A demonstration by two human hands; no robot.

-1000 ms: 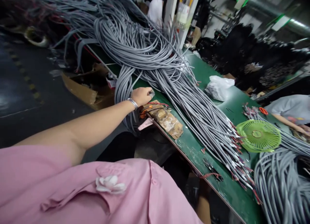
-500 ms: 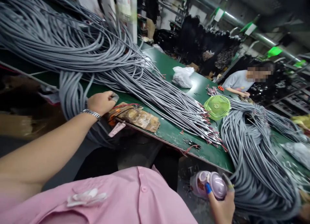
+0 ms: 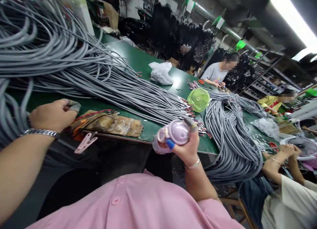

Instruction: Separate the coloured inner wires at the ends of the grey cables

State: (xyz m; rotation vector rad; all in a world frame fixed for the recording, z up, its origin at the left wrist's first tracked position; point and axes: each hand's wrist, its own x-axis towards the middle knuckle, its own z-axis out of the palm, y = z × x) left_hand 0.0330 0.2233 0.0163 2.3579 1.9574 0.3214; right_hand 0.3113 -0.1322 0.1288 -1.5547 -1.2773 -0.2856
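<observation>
My right hand (image 3: pixel 189 146) is wrapped round a lilac bottle (image 3: pixel 172 136) with a pinkish lid, held in front of the green table's near edge (image 3: pixel 148 136). My left hand (image 3: pixel 53 115) is closed in a fist at that edge on the left, touching a taped brown cardboard pad (image 3: pixel 111 124) with red and black wires and orange-handled scissors on it. What the fist holds is hidden; a grey fingertip cover shows. A metal bracelet is on that wrist. Long grey cables (image 3: pixel 119 90) lie in a thick bundle across the table behind both hands.
A green fan (image 3: pixel 198 99) and a white plastic bag (image 3: pixel 161 73) sit on the table. More grey cable coils (image 3: pixel 232 136) hang over the edge at right. A pink clip (image 3: pixel 85 142) hangs below the pad. Other people sit at the far side and at right.
The view swung right. My right hand came into view and rose with the lilac bottle up to table height. My left hand stayed closed by the cardboard pad.
</observation>
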